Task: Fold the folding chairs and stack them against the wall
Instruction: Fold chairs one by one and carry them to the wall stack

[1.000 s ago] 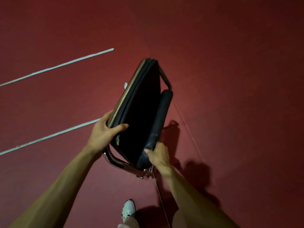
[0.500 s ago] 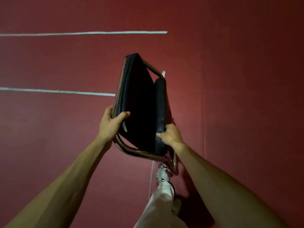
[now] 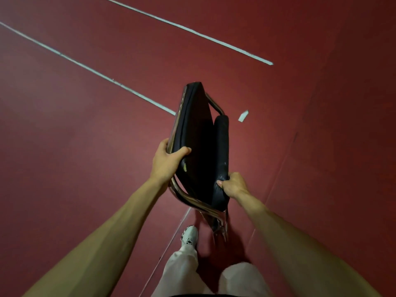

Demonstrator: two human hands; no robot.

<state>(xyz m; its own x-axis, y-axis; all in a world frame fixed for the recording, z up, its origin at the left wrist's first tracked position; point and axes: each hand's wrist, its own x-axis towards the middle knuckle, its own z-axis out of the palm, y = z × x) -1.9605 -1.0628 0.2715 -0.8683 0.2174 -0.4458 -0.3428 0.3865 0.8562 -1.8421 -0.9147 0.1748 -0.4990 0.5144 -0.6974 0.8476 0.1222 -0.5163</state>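
Two hands carry one folded black chair (image 3: 199, 146) off the red floor (image 3: 85, 136), left hand (image 3: 166, 160) clamped on the seat edge, right hand (image 3: 233, 185) gripping the padded backrest, probably to keep it closed while walking.

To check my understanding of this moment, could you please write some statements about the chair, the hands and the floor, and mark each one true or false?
1. The folded black padded chair with chrome metal frame is held by both hands. True.
2. The left hand hangs free. False: it grips the seat edge.
3. The right hand grips the black backrest pad. True.
4. The dark red floor has yellow lines. False: the painted lines are white.
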